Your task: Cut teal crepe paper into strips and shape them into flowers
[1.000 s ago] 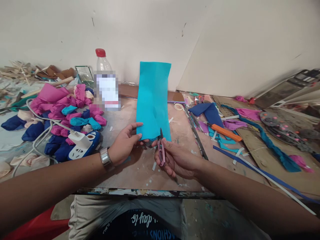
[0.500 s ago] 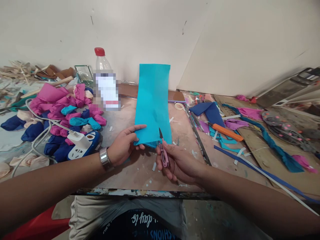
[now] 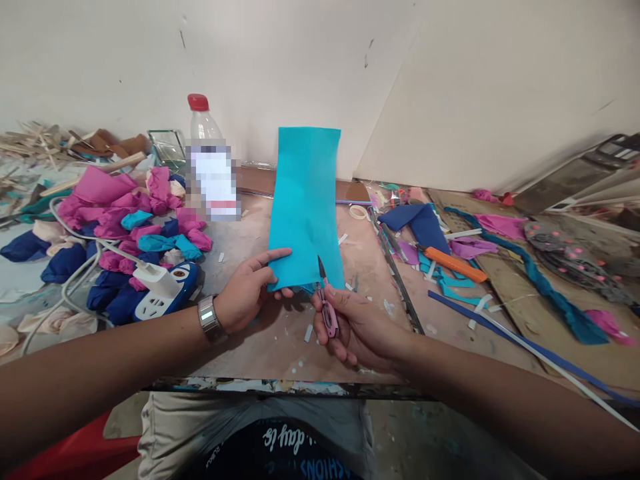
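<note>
Ahead — turquoise sheet [image 3: 306,200], pinched by left hand [image 3: 246,292]; right hand [image 3: 361,323], just beside, gripping — probably — scissors [image 3: 329,315].

My turquoise sheet [image 3: 306,200] is a long, faintly creased rectangle stretching away from me above the counter [image 3: 240,360], its near left corner pinched in my left fingers [image 3: 277,255]. My right fingers [image 3: 338,349] grip pink-handled scissors [image 3: 328,316], one dark, pointed blade overlapping the sheet's near edge.
</note>
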Demonstrator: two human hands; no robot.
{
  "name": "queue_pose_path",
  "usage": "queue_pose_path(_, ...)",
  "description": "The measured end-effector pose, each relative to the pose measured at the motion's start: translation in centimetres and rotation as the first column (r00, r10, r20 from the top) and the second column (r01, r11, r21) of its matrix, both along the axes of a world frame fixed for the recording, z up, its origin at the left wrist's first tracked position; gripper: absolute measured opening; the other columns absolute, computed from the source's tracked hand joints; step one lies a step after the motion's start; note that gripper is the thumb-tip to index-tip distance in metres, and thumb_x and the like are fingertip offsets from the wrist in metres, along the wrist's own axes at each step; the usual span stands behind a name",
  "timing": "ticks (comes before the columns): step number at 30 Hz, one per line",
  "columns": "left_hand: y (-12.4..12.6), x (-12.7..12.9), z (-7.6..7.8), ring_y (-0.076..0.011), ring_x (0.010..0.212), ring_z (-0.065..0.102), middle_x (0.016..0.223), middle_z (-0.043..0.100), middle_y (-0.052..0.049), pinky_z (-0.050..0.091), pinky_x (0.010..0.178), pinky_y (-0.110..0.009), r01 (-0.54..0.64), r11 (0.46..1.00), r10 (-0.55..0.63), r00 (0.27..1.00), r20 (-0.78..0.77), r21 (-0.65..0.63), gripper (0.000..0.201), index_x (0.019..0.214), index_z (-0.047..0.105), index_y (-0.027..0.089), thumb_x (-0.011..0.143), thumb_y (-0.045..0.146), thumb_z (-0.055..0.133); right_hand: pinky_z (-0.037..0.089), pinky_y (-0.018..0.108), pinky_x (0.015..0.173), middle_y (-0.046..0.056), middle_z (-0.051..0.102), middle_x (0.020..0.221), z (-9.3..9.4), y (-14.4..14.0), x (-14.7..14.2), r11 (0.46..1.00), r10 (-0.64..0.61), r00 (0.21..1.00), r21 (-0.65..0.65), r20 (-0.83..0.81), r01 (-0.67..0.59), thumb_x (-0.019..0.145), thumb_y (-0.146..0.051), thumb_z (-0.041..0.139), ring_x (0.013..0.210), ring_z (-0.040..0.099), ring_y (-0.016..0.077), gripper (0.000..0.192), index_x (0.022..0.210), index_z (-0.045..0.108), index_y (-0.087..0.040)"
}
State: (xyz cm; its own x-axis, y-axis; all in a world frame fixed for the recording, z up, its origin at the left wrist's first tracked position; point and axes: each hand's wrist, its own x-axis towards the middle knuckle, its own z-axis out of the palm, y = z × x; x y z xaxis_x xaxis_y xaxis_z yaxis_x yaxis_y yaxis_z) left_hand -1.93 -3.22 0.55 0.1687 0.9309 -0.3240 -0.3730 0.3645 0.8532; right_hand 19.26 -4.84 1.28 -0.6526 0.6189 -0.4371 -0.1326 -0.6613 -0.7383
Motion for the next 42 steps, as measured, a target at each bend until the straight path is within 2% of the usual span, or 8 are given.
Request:
queue_pose_path(21, 0.02, 0.25, 0.14, -0.0145, 0.058, 0.066, 0.073, 0.066, -0.005, 0.045, 0.053, -0.021, -0.013, 1.0, 0.013, 1.0, 0.009, -0.021, 0.075, 0.141, 0.054, 0.013, 0.066, 0.009, 0.056, 0.04, 0.015, 0.031, 0.001, 0.07, 0.066, -0.4, 0.03, 0.03, 1.0, -0.019, 1.0, -0.019, -0.001, 0.019, 0.101, -0.051, 0.048, 0.037, 0.056, 0.0096, 0.032, 0.096, 0.053, -0.02)
queue_pose_path(42, -0.07, 0.35, 0.18, -0.0143, 0.061, 0.066, 0.078, 0.068, -0.005, 0.046, 0.054, -0.022, 0.003, 1.0, -0.003, 1.0, 0.001, -0.001, 0.075, 0.141, 0.053, 0.012, 0.067, 0.008, 0.058, 0.04, 0.016, 0.03, 0.0, 0.068, 0.064, 0.11, -0.1, -0.21, 1.0, -0.019, 1.0, -0.015, 0.0, 0.019, 0.104, -0.048, 0.042, 0.037, 0.056, 0.0101, 0.03, 0.095, 0.051, -0.02)
